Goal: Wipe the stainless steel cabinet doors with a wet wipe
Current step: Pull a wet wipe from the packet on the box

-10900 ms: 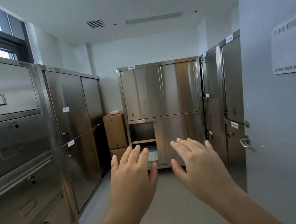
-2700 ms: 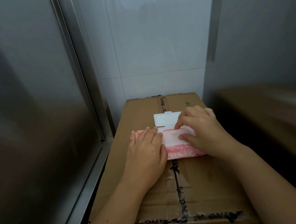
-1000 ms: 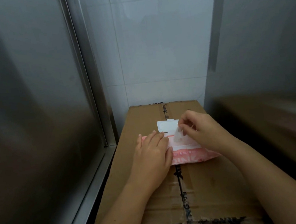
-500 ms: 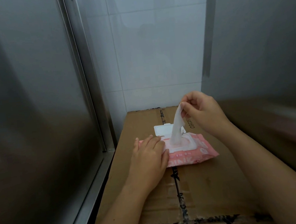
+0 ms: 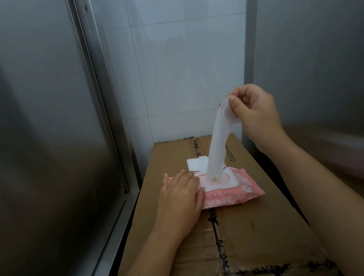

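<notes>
A pink wet-wipe pack (image 5: pixel 234 193) lies on top of a cardboard box (image 5: pixel 242 232), its white lid flipped open toward the wall. My left hand (image 5: pixel 180 202) rests flat on the pack's left end, fingers straight. My right hand (image 5: pixel 253 113) is raised above the pack and pinches the top of a white wet wipe (image 5: pixel 218 143), which stretches down in a long strip into the pack's opening. A stainless steel cabinet (image 5: pixel 34 131) rises on the left and another stainless steel cabinet (image 5: pixel 325 55) on the right.
The box sits in a narrow gap between the two cabinets, against a white tiled wall (image 5: pixel 179 59). The left cabinet's steel frame edge (image 5: pixel 96 102) runs down beside the box.
My right hand has risen higher, drawing the wipe further out of the pack into a long strip. My left hand stays pressed on the pack.
</notes>
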A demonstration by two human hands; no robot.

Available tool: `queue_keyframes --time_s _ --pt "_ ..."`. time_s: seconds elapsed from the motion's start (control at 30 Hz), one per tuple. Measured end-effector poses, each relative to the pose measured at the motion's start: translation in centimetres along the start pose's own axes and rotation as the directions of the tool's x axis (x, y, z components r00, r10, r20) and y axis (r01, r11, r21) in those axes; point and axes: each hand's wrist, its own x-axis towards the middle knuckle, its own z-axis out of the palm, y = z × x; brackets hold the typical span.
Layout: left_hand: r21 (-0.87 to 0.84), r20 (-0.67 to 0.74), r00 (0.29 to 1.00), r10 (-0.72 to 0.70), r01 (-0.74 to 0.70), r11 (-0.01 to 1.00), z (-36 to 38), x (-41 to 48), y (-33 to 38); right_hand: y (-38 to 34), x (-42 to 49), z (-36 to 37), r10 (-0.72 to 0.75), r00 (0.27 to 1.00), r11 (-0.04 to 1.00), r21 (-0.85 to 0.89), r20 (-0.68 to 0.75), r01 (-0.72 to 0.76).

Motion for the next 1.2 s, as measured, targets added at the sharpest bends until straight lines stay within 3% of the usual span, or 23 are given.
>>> queue_keyframes --time_s 0.23,0.43,0.67,0.93,1.2 --pt "0.017 -0.004 1.000 0.000 0.000 1.000 0.0 -0.1 0.1 -3.0 1.9 -1.0 -0.027 0.990 0.996 0.075 -0.141 0.038" --pt "0.024 -0.062 0.998 0.000 0.002 1.000 -0.9 -0.5 -0.1 -3.2 0.9 -1.4 -0.004 0.999 1.000 -0.011 -0.053 0.003" --pt "-0.062 -0.259 0.966 0.014 -0.031 0.998 -3.3 -1.3 1.0 -4.1 -1.2 -2.4 -0.046 0.999 0.997 -0.061 0.015 0.046" --pt "-0.266 -0.211 0.976 0.049 -0.106 0.958 -6.4 -2.1 4.8 -5.3 -3.7 -3.4 -0.105 0.990 0.988 -0.106 0.089 0.114" --pt "-0.404 -0.315 0.945 0.084 -0.213 0.889 -7.3 -2.1 7.7 -5.8 -5.8 -3.7 -0.154 0.982 0.983 -0.088 0.106 0.163"
